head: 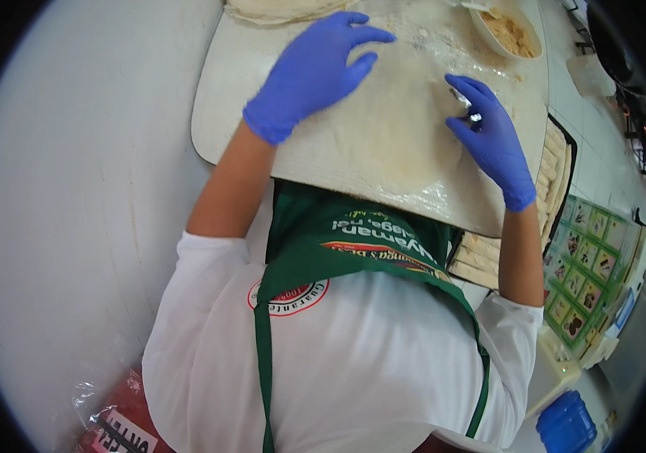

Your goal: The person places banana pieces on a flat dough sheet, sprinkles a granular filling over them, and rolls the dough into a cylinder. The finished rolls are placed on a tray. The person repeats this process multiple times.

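Note:
My left hand (323, 71), in a blue glove, hovers over or rests on the left side of a thin, pale wrapper sheet (391, 133), fingers apart and nothing in them. The sheet lies on a white board (232, 107) covered in shiny film. On the sheet's right side is my right hand (493, 139), also gloved, thumb and fingers curved apart. Silvery glints show between them; whether they are a held thing or wrinkled film is unclear. A stack of round wrappers (283, 10) lies beyond my left hand. Far right stands a white bowl (533, 48) of crumbly tan filling (507, 34) with a white spoon (476, 7).
Trays of pale rolls (554, 164) sit below the board's right edge, more rolls (476, 255) nearer me. A green box with pictures (589, 266) stands beyond. A white wall (91, 170) borders the left. A blue container (566, 422) and a red bag (130, 396) are low down.

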`<state>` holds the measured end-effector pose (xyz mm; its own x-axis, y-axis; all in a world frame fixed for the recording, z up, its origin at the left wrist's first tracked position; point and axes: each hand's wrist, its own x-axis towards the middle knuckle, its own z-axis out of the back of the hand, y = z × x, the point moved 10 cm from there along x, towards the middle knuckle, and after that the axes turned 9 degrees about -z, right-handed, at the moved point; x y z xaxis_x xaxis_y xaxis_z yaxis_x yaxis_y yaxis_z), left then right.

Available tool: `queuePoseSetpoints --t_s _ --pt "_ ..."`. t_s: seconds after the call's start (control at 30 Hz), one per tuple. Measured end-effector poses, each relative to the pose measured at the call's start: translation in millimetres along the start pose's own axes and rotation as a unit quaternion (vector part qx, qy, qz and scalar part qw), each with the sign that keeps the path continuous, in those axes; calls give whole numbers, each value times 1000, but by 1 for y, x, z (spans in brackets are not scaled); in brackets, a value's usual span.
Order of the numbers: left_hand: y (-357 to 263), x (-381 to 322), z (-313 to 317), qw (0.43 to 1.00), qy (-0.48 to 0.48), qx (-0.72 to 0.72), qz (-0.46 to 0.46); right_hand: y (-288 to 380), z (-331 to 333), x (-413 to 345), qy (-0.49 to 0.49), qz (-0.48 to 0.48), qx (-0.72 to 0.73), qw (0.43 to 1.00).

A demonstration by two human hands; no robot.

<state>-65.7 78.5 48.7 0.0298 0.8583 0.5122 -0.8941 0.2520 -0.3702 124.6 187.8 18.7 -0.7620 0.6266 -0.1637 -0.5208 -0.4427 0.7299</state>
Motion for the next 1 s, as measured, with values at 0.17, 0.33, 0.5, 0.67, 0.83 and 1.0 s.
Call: queuePoseSetpoints --t_s 0.17,0.33,0.5,0.67,0.83,1.0 --pt "-38 -24 8 998 28 40 29 34 36 28 -45 73 -49 995" --pt "-39 -60 -27 987 142 44 55 125 8 108 -19 215 -23 976" --pt "-28 -63 35 991 0 -52 127 196 -91 211 15 329 -65 942" --pt "24 -119 66 950 -120 -99 272 218 -144 256 2 328 -247 912" --pt "39 -144 73 914 -197 -176 309 217 -145 269 10 324 -204 924" --pt "38 -145 71 915 -202 -173 304 212 -138 284 65 229 -163 958"
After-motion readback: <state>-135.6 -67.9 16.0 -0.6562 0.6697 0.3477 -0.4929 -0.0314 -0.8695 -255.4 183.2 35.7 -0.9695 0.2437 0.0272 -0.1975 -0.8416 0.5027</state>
